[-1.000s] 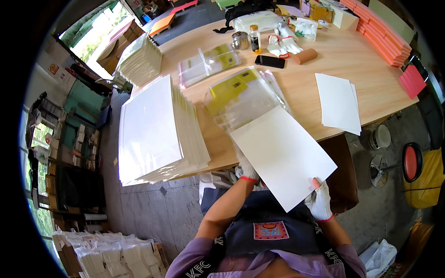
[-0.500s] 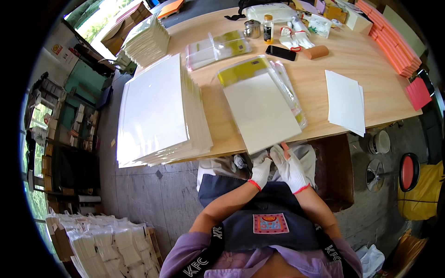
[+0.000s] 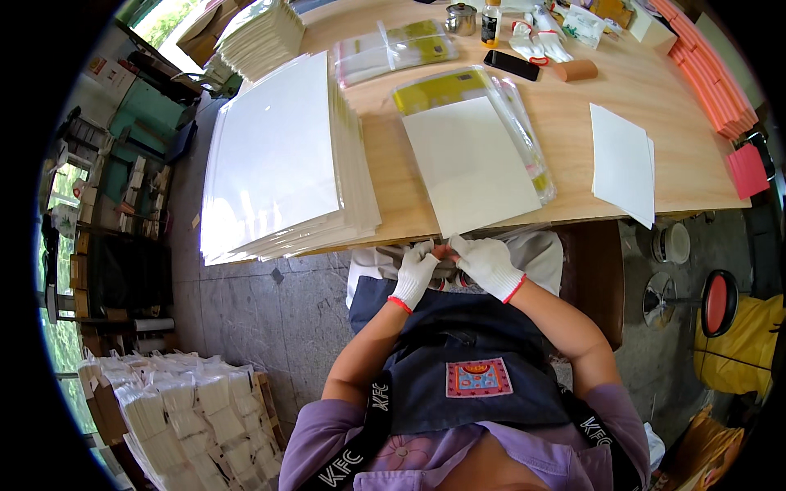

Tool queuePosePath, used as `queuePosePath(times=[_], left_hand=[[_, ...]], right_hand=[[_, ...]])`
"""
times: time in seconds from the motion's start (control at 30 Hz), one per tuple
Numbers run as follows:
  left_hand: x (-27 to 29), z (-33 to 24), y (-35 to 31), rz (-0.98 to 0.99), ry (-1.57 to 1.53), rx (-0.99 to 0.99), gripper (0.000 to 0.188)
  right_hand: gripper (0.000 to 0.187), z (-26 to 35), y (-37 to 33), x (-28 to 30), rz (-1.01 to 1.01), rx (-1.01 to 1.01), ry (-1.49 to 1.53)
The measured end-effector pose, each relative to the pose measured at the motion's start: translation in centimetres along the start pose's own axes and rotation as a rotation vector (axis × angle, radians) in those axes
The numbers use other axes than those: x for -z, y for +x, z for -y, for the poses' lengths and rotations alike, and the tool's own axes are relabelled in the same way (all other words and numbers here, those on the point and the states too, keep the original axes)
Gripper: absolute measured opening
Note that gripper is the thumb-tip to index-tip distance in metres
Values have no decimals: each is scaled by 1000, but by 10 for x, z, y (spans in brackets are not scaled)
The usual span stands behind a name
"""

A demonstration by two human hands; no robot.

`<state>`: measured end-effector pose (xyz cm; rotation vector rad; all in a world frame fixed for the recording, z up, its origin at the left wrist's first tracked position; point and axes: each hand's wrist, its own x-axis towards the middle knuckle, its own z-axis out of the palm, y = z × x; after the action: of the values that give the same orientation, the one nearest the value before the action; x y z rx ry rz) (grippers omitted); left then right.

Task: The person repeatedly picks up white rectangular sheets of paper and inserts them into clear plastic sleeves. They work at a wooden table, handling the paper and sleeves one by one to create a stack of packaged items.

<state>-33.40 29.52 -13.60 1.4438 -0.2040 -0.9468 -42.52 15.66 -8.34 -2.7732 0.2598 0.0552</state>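
Observation:
My left hand point(image 3: 416, 272) and my right hand point(image 3: 490, 267) wear white knit gloves with red cuffs, some fingertips bare. They meet at the table's front edge, fingers bent and pressed together. What they pinch, if anything, is too small to make out. Just beyond them lies a blank off-white board point(image 3: 475, 168), one near corner by my fingertips. Under or around it is a clear plastic bag point(image 3: 438, 88) with a yellow-green printed band. More such bags point(image 3: 536, 164) lie beneath, showing along the right side.
Left of the board stands a tall stack of white sheets in clear film point(image 3: 274, 155). A tied bundle of bags point(image 3: 397, 57) lies behind. Two or so white sheets point(image 3: 624, 159) overhang the front edge at right. Farther back are a phone point(image 3: 512, 65), a bottle point(image 3: 490, 24) and spare gloves point(image 3: 539, 39).
Both hands have shifted left along the table edge, and the fingers now meet near the board's left corner. The view has tilted slightly, raising the table in the picture.

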Motion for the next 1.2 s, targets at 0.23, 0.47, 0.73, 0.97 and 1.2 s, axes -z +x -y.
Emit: queuePosePath(times=[0.23,0.47,0.73,0.97,1.2], left_hand=[[6,7,4,-19,-33,12,20],[28,-12,-18,69,528,-232,16],[20,-10,-5,-188,1156,-1101,30],[23,-9,5,-218,999,-955,14],[6,-3,-2,-163,-364,-229,30]], right_hand=[[10,-14,-6,13,-54,-118,788],[19,-292,-184,-32,-1161,-585,1551],[32,-169,-149,4,-3,-514,-61],[24,-99,-55,33,-334,-191,213],[28,-100,-52,-4,-467,-576,302]])
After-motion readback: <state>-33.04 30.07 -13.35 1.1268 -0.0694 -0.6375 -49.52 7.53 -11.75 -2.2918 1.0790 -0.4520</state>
